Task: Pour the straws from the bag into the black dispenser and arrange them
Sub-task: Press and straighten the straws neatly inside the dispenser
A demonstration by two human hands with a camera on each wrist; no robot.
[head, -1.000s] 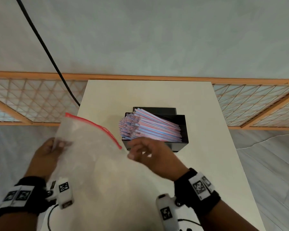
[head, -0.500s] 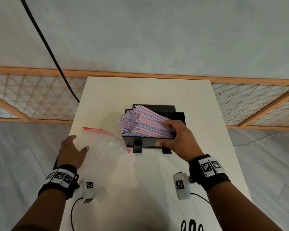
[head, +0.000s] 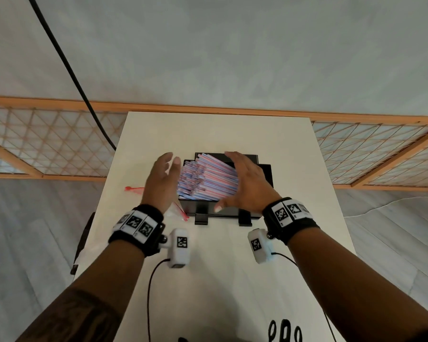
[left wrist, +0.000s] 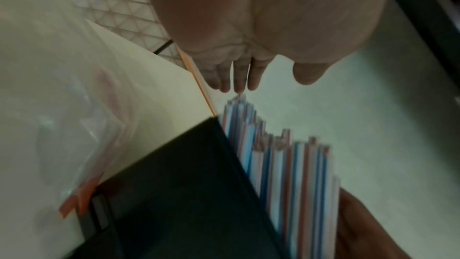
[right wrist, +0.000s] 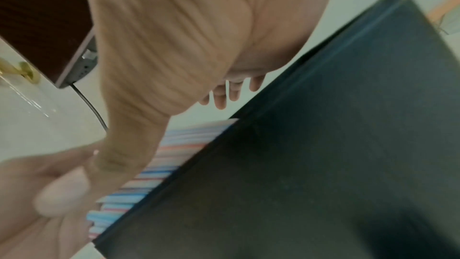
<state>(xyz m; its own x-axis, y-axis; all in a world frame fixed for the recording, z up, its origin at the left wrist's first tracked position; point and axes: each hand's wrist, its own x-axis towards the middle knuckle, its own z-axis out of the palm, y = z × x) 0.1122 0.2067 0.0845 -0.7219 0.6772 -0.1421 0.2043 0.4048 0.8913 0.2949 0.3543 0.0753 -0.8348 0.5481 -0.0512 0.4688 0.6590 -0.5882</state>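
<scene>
The black dispenser point(head: 266, 175) stands mid-table, heaped with red, blue and white striped straws point(head: 208, 180) that stick out past its left side. My left hand point(head: 164, 172) is open, its palm facing the straws' left ends, fingers point(left wrist: 239, 78) straight. My right hand point(head: 244, 180) is open against the right end of the pile, thumb near the front wall. The clear bag point(head: 134, 189) with the red zip lies flat on the table to the left, mostly hidden by my left wrist. The wrist views show the dispenser point(left wrist: 186, 194) point(right wrist: 323, 145) and straws point(left wrist: 286, 164) point(right wrist: 161, 164) up close, blurred.
The cream table point(head: 220, 134) is narrow, with floor on both sides. A wooden lattice fence point(head: 47, 144) runs behind it and a black cable point(head: 67, 65) hangs at the back left. Thin cables point(head: 150, 292) trail across the near table. A dark object point(head: 84, 238) hangs at the left edge.
My left hand let go of the bag, which now lies flat, and came up to the straws' left ends. My right hand shifted from the pile's front right to its right end.
</scene>
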